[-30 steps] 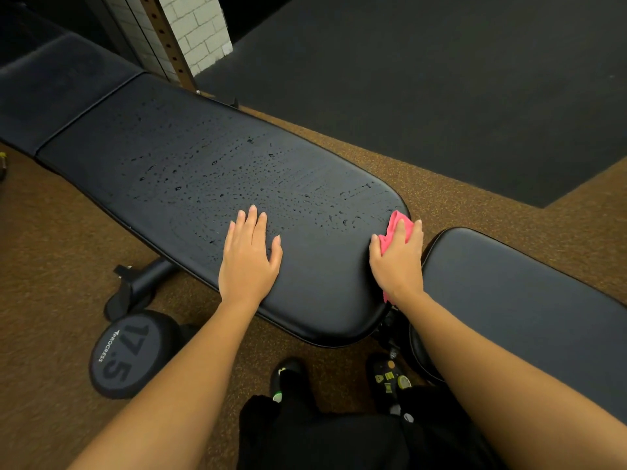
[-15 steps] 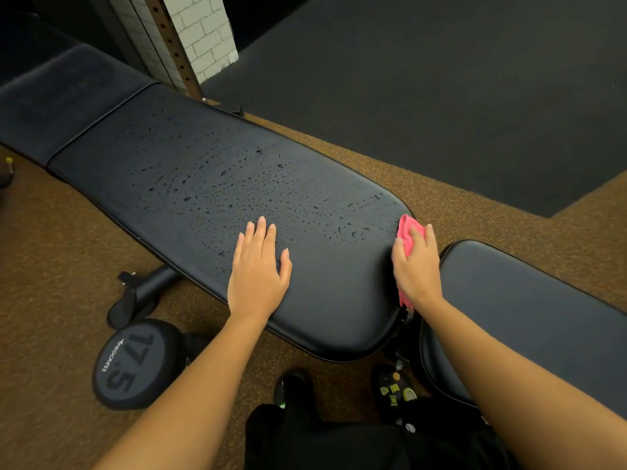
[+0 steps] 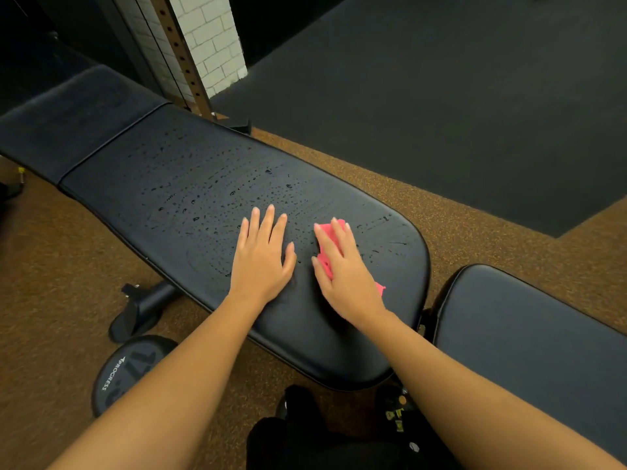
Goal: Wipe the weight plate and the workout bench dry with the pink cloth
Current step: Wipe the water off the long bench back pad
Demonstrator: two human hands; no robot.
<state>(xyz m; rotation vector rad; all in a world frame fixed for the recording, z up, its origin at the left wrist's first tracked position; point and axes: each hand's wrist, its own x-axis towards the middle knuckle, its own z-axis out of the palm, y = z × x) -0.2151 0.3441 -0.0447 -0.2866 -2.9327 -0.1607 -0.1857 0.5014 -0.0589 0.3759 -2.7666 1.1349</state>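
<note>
Right hand (image 3: 346, 266) lay flat on the workout bench (image 3: 203, 198), fingers extended and slightly spread, pressing the pink cloth (image 3: 327, 247) against the long back pad; nothing was pinched, the cloth was simply held down under the palm, with pink showing between the fingers and past the wrist side. Left hand (image 3: 263, 257) rested open and empty on the same pad, just beside the right, fingers straight and close together. Water droplets (image 3: 217, 198) covered the pad beyond both hands. Seat pad (image 3: 529, 334) sat to the right, apart from the cloth. Weight plate (image 3: 125, 374), marked 17.5, lay on the brown floor (image 3: 51, 283) under the left forearm, near the bench foot (image 3: 142, 307).
</note>
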